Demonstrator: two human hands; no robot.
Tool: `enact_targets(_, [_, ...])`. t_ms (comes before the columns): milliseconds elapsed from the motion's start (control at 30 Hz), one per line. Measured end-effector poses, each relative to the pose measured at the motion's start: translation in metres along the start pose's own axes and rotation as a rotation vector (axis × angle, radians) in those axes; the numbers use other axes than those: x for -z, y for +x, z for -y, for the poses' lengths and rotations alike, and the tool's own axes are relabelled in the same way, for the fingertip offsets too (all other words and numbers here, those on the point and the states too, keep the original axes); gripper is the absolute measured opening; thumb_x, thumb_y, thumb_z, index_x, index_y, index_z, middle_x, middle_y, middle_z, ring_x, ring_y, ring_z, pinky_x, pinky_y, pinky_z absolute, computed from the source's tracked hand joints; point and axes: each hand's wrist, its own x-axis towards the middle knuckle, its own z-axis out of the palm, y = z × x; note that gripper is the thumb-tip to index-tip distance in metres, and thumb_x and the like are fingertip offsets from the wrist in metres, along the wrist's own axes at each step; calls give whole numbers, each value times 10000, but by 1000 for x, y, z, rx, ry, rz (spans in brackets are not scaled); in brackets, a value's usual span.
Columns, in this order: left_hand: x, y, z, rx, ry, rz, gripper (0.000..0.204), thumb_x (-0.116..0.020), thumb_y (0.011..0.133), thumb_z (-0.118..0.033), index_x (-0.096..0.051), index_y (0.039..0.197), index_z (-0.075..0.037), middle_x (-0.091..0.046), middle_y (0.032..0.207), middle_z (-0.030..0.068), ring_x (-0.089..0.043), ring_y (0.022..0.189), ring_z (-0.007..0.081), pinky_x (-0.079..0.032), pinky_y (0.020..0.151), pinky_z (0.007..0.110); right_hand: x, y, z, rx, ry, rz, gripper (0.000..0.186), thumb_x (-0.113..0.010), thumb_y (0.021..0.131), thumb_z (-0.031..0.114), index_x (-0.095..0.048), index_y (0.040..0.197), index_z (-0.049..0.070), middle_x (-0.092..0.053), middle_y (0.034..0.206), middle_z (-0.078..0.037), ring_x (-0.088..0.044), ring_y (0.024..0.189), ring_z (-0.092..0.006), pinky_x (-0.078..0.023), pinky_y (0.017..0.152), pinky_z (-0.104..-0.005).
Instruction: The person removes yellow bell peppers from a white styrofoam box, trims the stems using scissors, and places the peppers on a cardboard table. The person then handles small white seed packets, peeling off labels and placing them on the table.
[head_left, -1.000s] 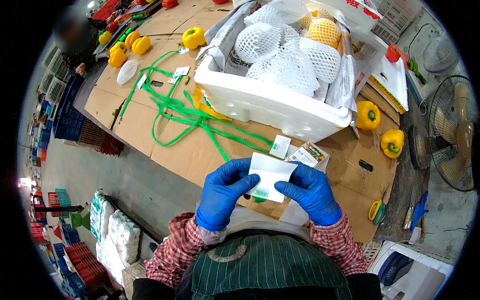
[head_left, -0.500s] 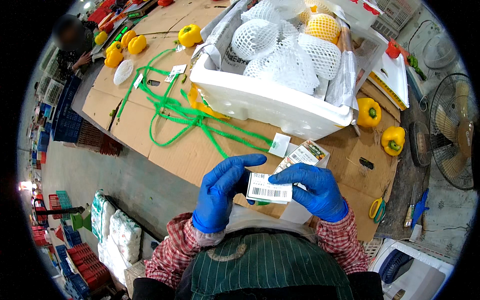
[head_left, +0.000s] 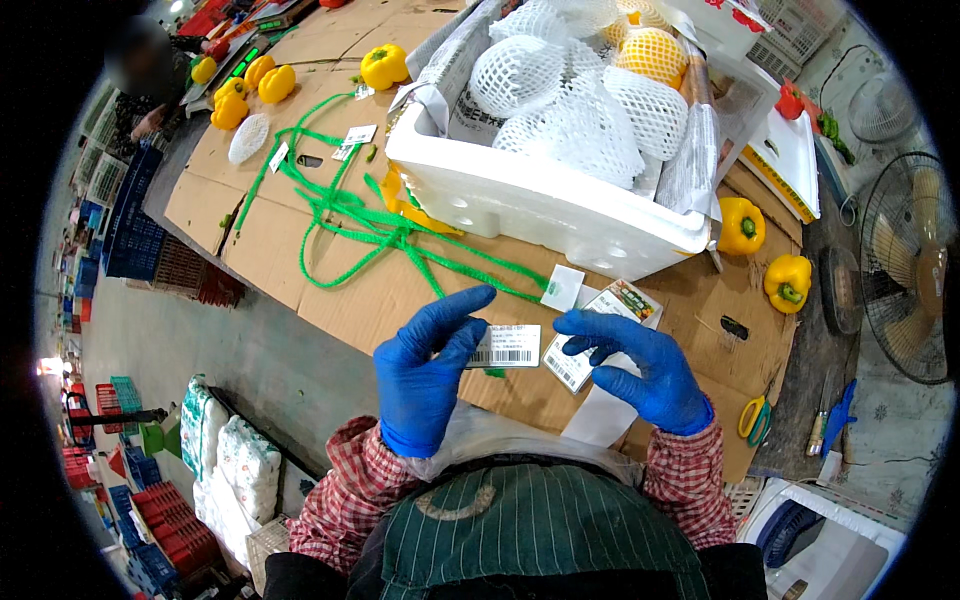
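Observation:
My left hand (head_left: 425, 370), in a blue glove, pinches a white barcode label card (head_left: 508, 346) between thumb and fingers. To its right, my blue-gloved right hand (head_left: 650, 372) is open, with thumb and fingers apart. Behind its fingertips lies another printed barcode card (head_left: 567, 364); whether they touch it I cannot tell. Just beyond, a stack of printed cards (head_left: 632, 298) and a small white tag (head_left: 563, 288) rest on the cardboard. Green ties (head_left: 385, 235), some with white tags, lie tangled farther left.
A white foam box (head_left: 545, 215) holds yellow peppers in white net sleeves. Yellow peppers (head_left: 740, 226) lie around it on the cardboard (head_left: 270, 245). Scissors (head_left: 755, 420) lie at the right, near a fan (head_left: 905, 265). Another person (head_left: 145, 75) stands far left.
My hands have moved apart. The label card has gone left with my left hand, and my right hand has let go of it and opened.

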Motion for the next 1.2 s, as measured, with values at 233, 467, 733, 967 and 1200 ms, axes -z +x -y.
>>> enact_targets(233, [-5, -4, 4, -57, 272, 168, 202, -573, 718, 8, -584, 919, -7, -604, 832, 67, -555, 701, 91, -445, 637, 210, -37, 11, -17, -81, -135, -220, 108, -599, 722, 92, -592, 814, 34, -582, 726, -55, -545, 624, -103, -412, 530, -223])
enact_targets(467, [43, 20, 15, 136, 471, 300, 131, -576, 736, -111, -611, 824, -21, -604, 721, 87, -554, 581, 104, -441, 510, 219, -39, 10, -25, -138, -24, -251, 123, -533, 768, 66, -581, 856, -5, -575, 702, -67, -550, 627, -110, -436, 568, -215])
enact_targets(733, [211, 156, -33, -347, 165, -461, 381, -499, 798, -159, -429, 1153, -40, -578, 838, 99, -560, 613, 129, -441, 497, 244, -17, 9, -23, -222, 43, -351, 167, -486, 804, 69, -559, 935, -6, -574, 745, -60, -551, 681, -97, -444, 615, -206])
enact_targets(967, [143, 155, -5, -894, 1119, -491, 351, -571, 706, -20, -510, 1047, -72, -556, 888, 106, -534, 714, 185, -432, 646, 275, -1, -2, -32, -238, -71, -555, 152, -500, 784, 42, -566, 914, -1, -577, 789, -72, -554, 705, -115, -445, 642, -220])
enact_targets(1200, [-1, 69, 80, -549, 1084, 235, 200, -508, 714, -76, -563, 906, -89, -563, 815, 93, -541, 737, 264, -444, 608, 331, 36, -29, -70, -216, -403, -946, 214, -555, 747, 62, -555, 960, 42, -569, 887, -65, -532, 781, -134, -425, 686, -241])
